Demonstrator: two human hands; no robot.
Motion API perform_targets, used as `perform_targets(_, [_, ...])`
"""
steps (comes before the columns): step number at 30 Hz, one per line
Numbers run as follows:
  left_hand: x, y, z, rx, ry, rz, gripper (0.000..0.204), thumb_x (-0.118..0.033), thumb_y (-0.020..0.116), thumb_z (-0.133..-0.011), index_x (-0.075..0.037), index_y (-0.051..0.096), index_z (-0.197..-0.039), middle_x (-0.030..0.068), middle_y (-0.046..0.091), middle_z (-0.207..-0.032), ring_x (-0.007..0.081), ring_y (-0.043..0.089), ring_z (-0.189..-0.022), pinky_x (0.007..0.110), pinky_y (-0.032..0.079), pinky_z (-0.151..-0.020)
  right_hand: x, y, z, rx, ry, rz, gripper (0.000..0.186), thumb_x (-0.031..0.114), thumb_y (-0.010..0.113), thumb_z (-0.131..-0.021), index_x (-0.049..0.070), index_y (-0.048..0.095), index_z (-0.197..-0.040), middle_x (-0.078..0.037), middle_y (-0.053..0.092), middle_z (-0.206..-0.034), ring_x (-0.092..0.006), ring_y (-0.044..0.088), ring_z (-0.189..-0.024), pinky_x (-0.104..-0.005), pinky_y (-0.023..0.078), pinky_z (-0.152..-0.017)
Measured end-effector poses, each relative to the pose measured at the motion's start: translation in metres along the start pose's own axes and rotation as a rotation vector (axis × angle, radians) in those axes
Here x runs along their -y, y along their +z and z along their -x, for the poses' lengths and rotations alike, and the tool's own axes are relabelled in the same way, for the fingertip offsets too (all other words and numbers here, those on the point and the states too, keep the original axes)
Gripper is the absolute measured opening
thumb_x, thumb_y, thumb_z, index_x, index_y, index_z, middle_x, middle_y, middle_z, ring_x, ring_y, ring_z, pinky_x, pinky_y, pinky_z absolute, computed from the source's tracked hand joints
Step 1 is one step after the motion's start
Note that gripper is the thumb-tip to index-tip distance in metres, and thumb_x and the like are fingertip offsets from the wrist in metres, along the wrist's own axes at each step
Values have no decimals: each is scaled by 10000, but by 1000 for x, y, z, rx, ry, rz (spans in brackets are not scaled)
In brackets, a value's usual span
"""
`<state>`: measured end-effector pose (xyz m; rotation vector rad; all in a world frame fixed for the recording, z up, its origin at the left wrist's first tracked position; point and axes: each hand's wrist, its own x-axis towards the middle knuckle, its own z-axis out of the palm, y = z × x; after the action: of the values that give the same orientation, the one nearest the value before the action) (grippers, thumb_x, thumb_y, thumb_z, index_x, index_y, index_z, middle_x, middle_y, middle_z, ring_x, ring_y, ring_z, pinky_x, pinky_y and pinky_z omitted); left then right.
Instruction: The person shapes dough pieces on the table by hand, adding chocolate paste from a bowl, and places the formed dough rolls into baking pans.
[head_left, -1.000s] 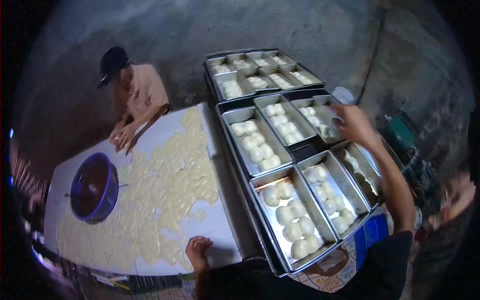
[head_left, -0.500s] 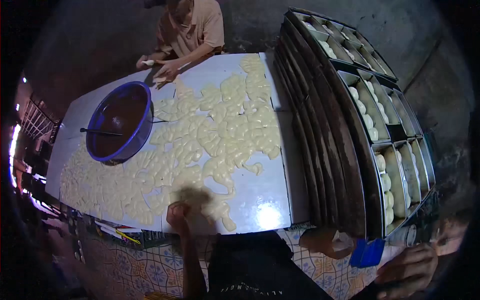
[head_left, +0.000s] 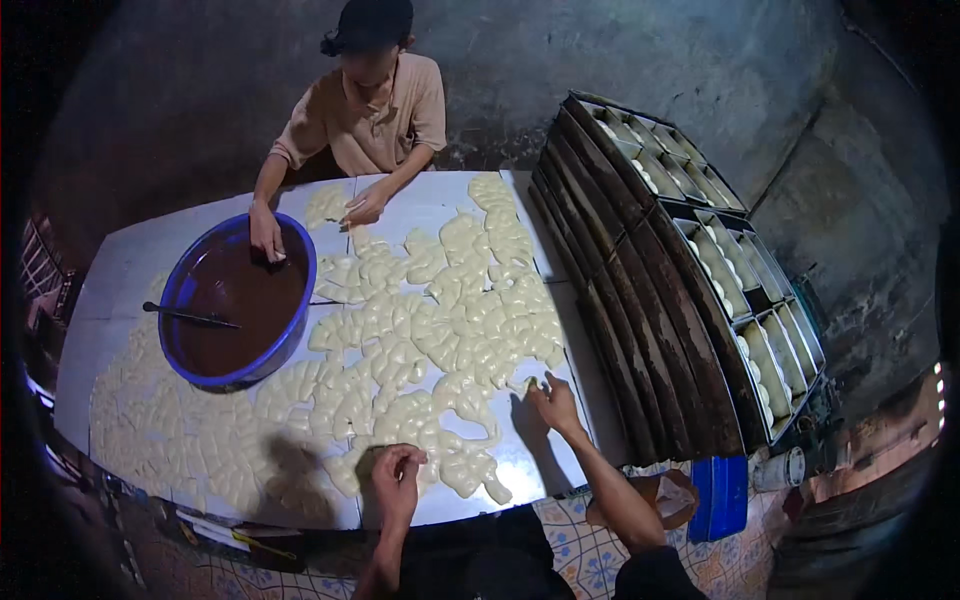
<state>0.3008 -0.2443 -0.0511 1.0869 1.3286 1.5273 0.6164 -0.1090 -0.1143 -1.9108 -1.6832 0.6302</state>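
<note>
Pale, flattened pieces of dough (head_left: 440, 330) lie side by side and overlapping over much of the white tabletop. At the near edge, my left hand (head_left: 398, 478) hovers with its fingers curled; whatever is in them, if anything, is hidden. My right hand (head_left: 555, 405) reaches to the right edge of the dough, thumb and forefinger together on a small end of a dough piece. A blue basin (head_left: 307, 262) of brown filling stands left of the middle, a dark-handled utensil (head_left: 190, 316) resting across its rim.
Across the table a person (head_left: 375, 120) has one hand in the basin and the other over dough. Stacked dark trays (head_left: 640, 290), the top ones divided and holding pale dough pieces, stand at the right. A blue container (head_left: 722, 498) is below them.
My right hand has come from the lower right onto the dough's edge. My left hand has shifted slightly right. The other person's hand has moved into the basin. The view has tilted up.
</note>
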Motion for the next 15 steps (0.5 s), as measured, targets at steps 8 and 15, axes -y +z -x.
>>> perform_targets(8, [9, -17, 25, -84, -150, 75, 72, 67, 551, -834, 35, 579, -891, 110, 634, -823, 181, 640, -742, 297, 529, -717, 19, 49, -14, -241, -288, 53, 112, 70, 663, -791, -28, 695, -833, -208, 645, -826, -354, 627, -758, -407, 511, -689])
perform_targets(15, [17, -46, 34, -52, -245, 28, 126, -47, 524, -898, 57, 579, -945, 123, 651, -877, 181, 654, -812, 285, 525, -759, 69, -83, 92, 309, 19, -893, 263, 169, 628, -903, -66, 652, -1021, -101, 617, -933, -124, 585, -847, -250, 468, -711])
